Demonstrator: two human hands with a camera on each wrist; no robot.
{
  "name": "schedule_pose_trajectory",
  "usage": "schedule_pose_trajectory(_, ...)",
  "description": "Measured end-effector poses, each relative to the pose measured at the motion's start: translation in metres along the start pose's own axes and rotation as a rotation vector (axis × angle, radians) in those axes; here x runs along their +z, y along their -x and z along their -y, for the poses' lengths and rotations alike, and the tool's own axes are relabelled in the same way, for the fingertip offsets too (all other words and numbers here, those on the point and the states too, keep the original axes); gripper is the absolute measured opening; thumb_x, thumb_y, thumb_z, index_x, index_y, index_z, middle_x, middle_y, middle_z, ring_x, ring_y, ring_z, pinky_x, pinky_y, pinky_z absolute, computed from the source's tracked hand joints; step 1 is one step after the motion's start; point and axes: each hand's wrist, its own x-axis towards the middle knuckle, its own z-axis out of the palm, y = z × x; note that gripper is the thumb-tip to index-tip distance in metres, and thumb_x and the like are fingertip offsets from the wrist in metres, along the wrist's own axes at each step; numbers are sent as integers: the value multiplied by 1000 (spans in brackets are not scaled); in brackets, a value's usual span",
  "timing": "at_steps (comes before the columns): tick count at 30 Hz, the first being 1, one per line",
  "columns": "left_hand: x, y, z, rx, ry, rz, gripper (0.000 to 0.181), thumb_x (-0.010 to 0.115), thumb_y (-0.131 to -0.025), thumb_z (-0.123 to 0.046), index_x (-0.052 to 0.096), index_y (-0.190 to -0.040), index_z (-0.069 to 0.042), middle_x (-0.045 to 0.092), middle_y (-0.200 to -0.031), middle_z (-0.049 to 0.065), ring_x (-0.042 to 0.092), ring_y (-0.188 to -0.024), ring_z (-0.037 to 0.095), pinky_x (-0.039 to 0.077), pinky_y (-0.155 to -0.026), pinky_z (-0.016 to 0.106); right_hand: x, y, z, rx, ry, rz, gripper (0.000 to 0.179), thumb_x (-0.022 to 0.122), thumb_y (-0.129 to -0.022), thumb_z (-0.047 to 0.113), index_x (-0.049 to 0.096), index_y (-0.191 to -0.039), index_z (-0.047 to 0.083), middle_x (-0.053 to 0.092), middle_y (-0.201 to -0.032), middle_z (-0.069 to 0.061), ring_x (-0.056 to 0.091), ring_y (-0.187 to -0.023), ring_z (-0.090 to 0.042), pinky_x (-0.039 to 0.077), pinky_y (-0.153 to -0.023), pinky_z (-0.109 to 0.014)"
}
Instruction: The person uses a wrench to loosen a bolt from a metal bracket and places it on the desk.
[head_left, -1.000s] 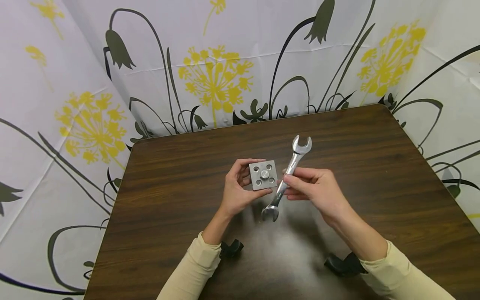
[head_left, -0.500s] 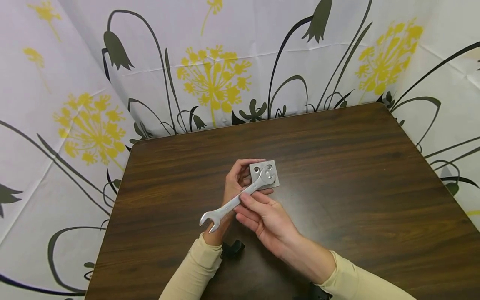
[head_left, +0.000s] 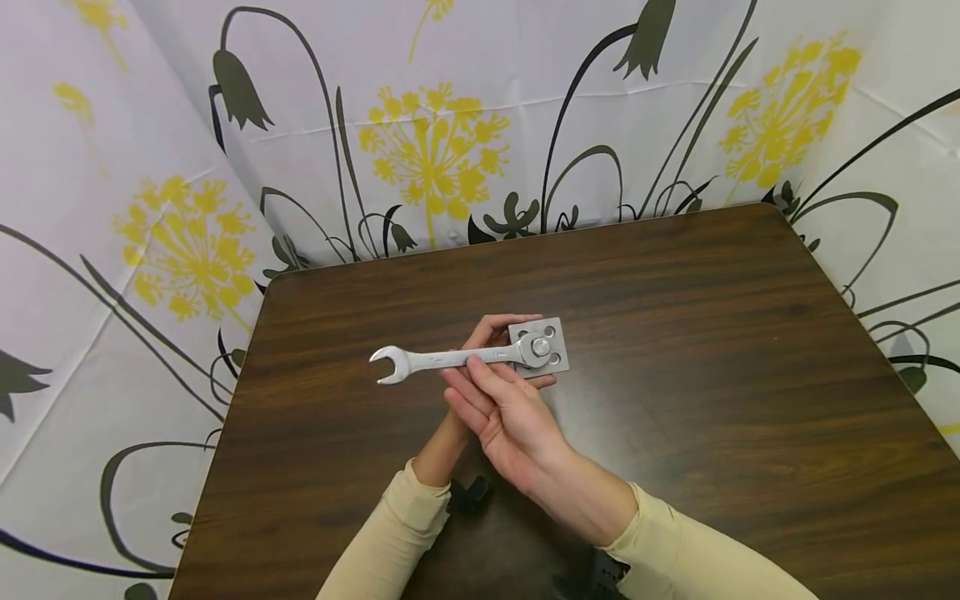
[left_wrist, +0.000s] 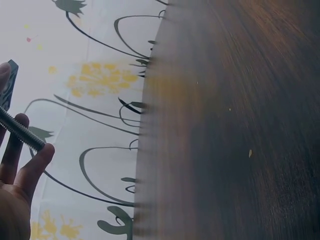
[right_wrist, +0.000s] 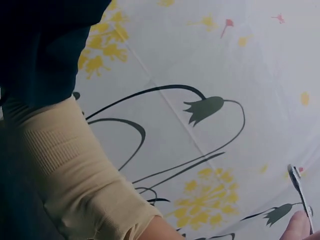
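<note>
My left hand (head_left: 489, 330) holds a square grey metal plate (head_left: 536, 326) with holes near its corners, up above the table. A bolt head (head_left: 540, 346) stands out from the plate's middle. In the left wrist view the bolt's threaded shank (left_wrist: 22, 132) runs past the left fingers (left_wrist: 37, 162). My right hand (head_left: 517, 421) pinches a silver double-ended wrench (head_left: 435, 359) by its shaft, thumb on top. One forked end sits around the bolt head; the other points left. The right wrist view catches only part of the wrench (right_wrist: 296, 182) and a fingertip (right_wrist: 298, 227).
A dark wood-grain table (head_left: 697, 333) lies beneath both hands. Behind and beside it hangs a white curtain (head_left: 480, 50) with yellow and dark-green flowers. Black wrist mounts (head_left: 472, 493) show under the cream sleeves (head_left: 408, 521).
My right hand has brought the wrench leftward onto the bolt head. Since half a second ago its free end has swung up, from slanting down-left to nearly level. The left hand keeps its hold.
</note>
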Motion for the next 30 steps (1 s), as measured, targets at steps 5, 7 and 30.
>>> schedule_pose_trajectory(5,-2,0,5,13,52,14,89,70,-59,35,49,-130,-15,58,-131,19,56,-109,19,51,-86,26,2,-4,1,0,-47,21,29,47,-105,14,44,-129,0,69,-110,-10,68,-102,-15,51,-91,-30)
schedule_pose_trajectory(7,-2,1,7,25,36,12,90,69,-59,35,49,-130,-16,57,-130,23,56,-110,19,50,-87,27,1,-4,2,11,-41,28,30,46,-105,15,43,-131,0,69,-110,-10,68,-104,-16,51,-92,-31)
schedule_pose_trajectory(30,-7,4,17,-110,-89,-71,74,84,-57,23,51,-122,8,62,-125,23,64,-105,31,56,-82,34,-59,21,26,51,535,90,36,60,-99,19,58,-124,-7,71,-104,-12,69,-85,-18,58,-74,-33)
